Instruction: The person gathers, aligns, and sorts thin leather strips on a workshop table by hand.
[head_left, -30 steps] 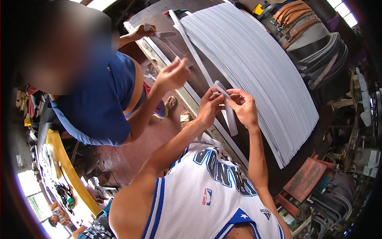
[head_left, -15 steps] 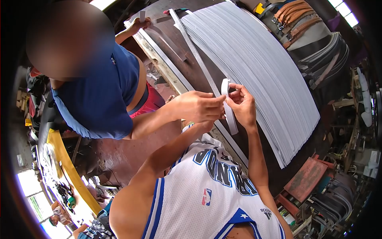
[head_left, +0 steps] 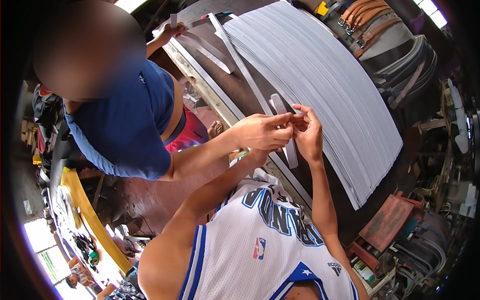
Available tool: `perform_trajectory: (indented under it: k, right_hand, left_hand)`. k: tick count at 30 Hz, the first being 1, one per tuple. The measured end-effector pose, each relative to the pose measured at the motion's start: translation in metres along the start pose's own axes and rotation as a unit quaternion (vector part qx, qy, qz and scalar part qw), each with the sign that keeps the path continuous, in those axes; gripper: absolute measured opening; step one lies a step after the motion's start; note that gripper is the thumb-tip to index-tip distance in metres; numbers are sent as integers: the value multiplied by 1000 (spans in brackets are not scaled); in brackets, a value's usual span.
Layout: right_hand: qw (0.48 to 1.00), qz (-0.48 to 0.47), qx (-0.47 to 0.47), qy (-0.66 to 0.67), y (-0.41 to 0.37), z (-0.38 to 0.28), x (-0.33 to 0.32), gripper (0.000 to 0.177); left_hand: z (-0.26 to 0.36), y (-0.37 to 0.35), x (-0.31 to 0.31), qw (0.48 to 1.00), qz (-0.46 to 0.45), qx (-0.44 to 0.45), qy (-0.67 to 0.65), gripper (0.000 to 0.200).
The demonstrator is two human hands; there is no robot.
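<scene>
A short pale strip (head_left: 290, 154) stands between my hands, its bent upper end (head_left: 278, 103) above the fingers. My left hand (head_left: 260, 156) is closed on the strip, largely hidden beneath a co-worker's hand (head_left: 262, 131). From the right, my right hand (head_left: 308, 134) has thumb and index finger pinched together beside the strip, against the co-worker's fingertips. What lies in that pinch is too small to name. Behind the hands, a long pale strip (head_left: 241, 65) lies on the dark table (head_left: 250, 31), beside a wide row of pale strips (head_left: 320, 75).
The co-worker in a blue shirt (head_left: 120, 125) stands at the left, the other hand (head_left: 172, 31) holding a strip at the table's far end. Brown braided belts (head_left: 367, 17) and dark straps (head_left: 407, 70) lie upper right. A red metal piece (head_left: 386, 222) is lower right.
The co-worker's near hand has moved right, onto my right hand's fingertips. The short strip's upper end has tilted left, and my right fingers have come off its upper part.
</scene>
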State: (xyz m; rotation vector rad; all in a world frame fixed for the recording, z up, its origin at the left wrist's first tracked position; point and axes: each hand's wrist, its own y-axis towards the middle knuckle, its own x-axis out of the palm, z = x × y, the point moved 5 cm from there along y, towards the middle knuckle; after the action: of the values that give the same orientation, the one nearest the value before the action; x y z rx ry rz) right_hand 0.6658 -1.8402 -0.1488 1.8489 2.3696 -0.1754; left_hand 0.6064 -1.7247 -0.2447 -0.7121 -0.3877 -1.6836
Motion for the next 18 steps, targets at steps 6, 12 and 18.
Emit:
perform_trajectory:
  k: [6,12,18]
  right_hand:
    - [1000,-19,-18,16,-13,11,-17,39]
    - [989,95,81,82,-62,77,-66,25]
    - [966,217,127,-59,-143,162,-122,19]
  left_hand:
    - [-1,-1,-3,991,45,-90,89,23]
    - [-19,-1,-31,940,81,-38,328,13]
    - [-10,-11,-34,792,9,41,609,10]
